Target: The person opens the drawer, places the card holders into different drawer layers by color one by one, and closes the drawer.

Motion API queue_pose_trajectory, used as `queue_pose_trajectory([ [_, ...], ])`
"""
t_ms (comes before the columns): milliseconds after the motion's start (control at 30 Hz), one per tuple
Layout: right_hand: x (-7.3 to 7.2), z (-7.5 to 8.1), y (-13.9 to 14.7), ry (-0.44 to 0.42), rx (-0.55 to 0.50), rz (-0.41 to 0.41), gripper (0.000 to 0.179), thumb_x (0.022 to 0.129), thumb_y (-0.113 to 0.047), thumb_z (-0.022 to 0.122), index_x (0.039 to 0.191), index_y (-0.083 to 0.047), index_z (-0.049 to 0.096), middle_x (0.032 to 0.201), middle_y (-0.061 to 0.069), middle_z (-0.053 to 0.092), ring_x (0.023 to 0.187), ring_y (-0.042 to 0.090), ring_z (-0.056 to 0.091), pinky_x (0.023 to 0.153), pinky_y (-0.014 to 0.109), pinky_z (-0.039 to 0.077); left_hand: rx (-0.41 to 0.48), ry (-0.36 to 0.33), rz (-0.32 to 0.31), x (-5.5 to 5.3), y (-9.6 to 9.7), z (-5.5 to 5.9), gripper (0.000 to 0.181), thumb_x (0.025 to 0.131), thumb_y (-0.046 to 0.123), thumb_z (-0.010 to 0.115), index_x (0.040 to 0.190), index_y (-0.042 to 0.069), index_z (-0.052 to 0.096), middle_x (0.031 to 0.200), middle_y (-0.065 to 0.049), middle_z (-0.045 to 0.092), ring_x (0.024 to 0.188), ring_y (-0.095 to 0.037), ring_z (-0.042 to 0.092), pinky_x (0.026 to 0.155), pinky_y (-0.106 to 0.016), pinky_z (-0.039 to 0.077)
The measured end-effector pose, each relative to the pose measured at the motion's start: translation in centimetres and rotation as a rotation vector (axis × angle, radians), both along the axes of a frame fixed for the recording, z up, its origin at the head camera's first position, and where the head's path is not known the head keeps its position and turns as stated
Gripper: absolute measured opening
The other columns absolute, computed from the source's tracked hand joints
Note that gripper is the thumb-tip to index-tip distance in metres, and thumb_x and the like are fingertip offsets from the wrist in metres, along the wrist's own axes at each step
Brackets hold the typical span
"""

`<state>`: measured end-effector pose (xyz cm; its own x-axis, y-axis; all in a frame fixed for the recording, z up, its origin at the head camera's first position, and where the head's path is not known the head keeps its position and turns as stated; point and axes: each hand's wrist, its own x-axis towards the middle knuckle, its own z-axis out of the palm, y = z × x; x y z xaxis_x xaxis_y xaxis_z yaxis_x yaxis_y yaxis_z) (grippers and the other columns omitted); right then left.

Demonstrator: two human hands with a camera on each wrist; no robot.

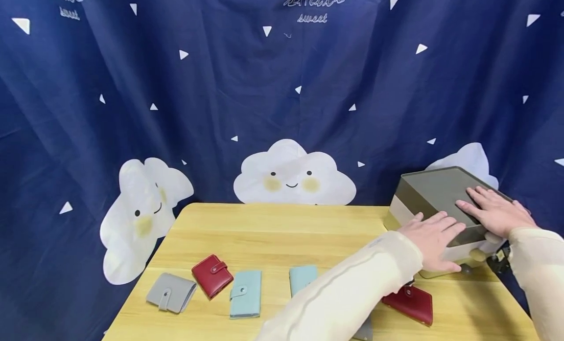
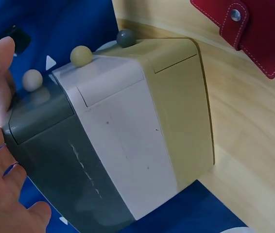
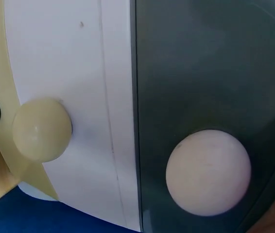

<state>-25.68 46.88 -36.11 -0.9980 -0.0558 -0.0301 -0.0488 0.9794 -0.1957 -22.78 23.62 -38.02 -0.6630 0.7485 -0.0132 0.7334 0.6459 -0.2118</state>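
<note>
Right hand (image 1: 498, 211) lay on the dark top of the three-tier drawer box (image 1: 440, 184), fingers extended, grasping nothing. Left hand (image 1: 434, 238) was spread by the box's left side, fingers loose, also gripping nothing; I could not tell whether it touched. Box stood at the right end of the wooden table (image 1: 282, 233), round knobs (image 2: 81, 56) on its front. Red wallet (image 1: 416, 306) lay near it. Farther left: light-blue wallets (image 1: 246, 296), second red wallet (image 1: 212, 277), grey wallet (image 1: 169, 291). Behind: navy curtain (image 1: 264, 86)
</note>
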Motion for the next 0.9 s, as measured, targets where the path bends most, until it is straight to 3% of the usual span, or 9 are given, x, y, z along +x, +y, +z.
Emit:
queue_pose_trajectory([
  [367,-0.1,0.1,-1.7,0.007,-0.019,0.012,0.086,0.098,-0.062,0.029,0.150,0.005,0.012,0.152,0.033,0.002,0.139,0.052,-0.003,0.096,0.076,-0.001,0.062,0.004,0.009,0.0,-2.2,0.3,0.090,0.078,0.082,0.044,0.151,0.045,0.006,0.153,0.030,0.007,0.142,0.003,-0.004,0.116,-0.033,0.014],
  [900,-0.6,0.2,-4.7,0.014,-0.015,-0.014,0.087,0.097,-0.064,0.026,0.150,0.004,0.014,0.153,0.032,0.007,0.139,0.051,-0.001,0.098,0.075,-0.001,0.181,-0.004,0.051,-0.6,-4.3,-0.5,0.082,0.081,0.076,0.049,0.149,0.043,0.018,0.152,0.028,0.016,0.143,0.003,0.001,0.115,-0.038,0.019],
])
